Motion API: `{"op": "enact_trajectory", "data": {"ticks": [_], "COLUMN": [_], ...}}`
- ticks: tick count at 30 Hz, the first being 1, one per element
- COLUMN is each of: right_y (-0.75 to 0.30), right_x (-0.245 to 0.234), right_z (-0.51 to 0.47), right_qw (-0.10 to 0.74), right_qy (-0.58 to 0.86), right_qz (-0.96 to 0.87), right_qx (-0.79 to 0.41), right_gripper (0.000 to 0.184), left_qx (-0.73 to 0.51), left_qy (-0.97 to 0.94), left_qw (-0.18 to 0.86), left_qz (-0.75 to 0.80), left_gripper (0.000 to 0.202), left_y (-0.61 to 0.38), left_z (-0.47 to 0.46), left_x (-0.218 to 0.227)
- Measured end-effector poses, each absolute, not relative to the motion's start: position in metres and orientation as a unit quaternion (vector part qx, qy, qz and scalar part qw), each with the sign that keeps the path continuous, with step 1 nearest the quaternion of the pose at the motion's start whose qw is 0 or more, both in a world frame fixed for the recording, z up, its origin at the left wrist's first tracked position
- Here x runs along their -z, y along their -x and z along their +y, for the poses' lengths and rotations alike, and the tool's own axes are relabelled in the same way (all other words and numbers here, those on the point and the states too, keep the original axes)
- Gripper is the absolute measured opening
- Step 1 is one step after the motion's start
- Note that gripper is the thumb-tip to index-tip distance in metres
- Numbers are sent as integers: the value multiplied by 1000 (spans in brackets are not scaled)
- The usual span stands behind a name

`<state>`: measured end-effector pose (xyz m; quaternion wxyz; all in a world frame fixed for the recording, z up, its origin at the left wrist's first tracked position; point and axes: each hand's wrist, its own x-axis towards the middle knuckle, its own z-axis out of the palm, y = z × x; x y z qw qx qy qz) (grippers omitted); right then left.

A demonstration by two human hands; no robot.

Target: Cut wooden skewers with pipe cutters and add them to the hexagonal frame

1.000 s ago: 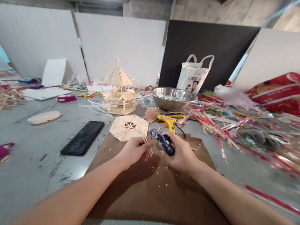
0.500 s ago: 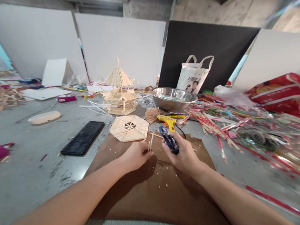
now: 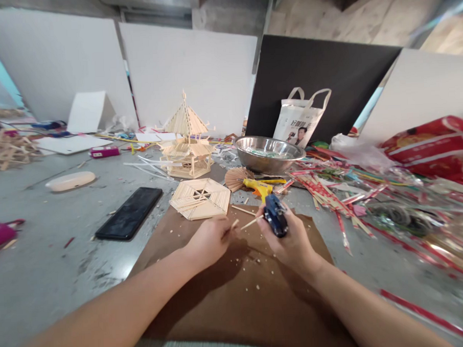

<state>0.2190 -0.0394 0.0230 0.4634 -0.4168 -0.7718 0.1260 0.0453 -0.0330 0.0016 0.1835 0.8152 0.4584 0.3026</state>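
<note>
My left hand (image 3: 212,242) is closed over the brown mat, pinching a short wooden stick (image 3: 234,224) whose end pokes out past the fingertips. Wrapped in my right hand (image 3: 294,242) is a dark blue hand tool (image 3: 275,216); its exact kind is hard to make out. A thin wooden stick (image 3: 250,223) reaches from the right fingertips toward the left hand, and I cannot tell whether those fingers grip it. Just beyond my hands lies a flat hexagonal stick panel (image 3: 200,208). A yellow glue gun (image 3: 257,186) rests behind the tool.
A stick-built pavilion model (image 3: 188,144) stands behind the panel, beside a metal bowl (image 3: 269,154). To the left lie a black phone (image 3: 129,214) and a white oval object (image 3: 70,181). Wrapped sticks (image 3: 324,190) clutter the right. Wood chips dot the brown mat (image 3: 222,312).
My right hand has moved slightly right, turning the blue tool more upright. The sticks upright at my left fingertips are now tilted or lower, and one thin stick lies by the right fingertips.
</note>
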Motion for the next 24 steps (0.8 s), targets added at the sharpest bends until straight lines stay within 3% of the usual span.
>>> {"op": "enact_trajectory", "data": {"ticks": [3, 7, 10, 18, 24], "right_y": [-220, -219, -219, -213, -209], "right_x": [-26, -25, -20, -16, -13], "right_z": [-39, -40, -39, -42, -42], "right_qw": [500, 521, 489, 348, 274], "right_qy": [416, 396, 364, 203, 148], "right_qz": [-750, -748, -783, -915, -950], "right_qx": [-121, -115, -124, -35, -13], "right_gripper": [15, 14, 22, 36, 41], "left_qx": [-377, -328, -358, -395, -396], "left_qy": [-727, -571, -460, -356, -421], "left_qw": [262, 607, 722, 789, 740], "left_qz": [510, 445, 374, 308, 345], "left_gripper": [29, 32, 30, 21, 26], "left_y": [-47, -53, -55, -46, -46], "left_z": [-36, -40, -39, -31, -33], "left_x": [-9, -10, -7, -4, -6]}}
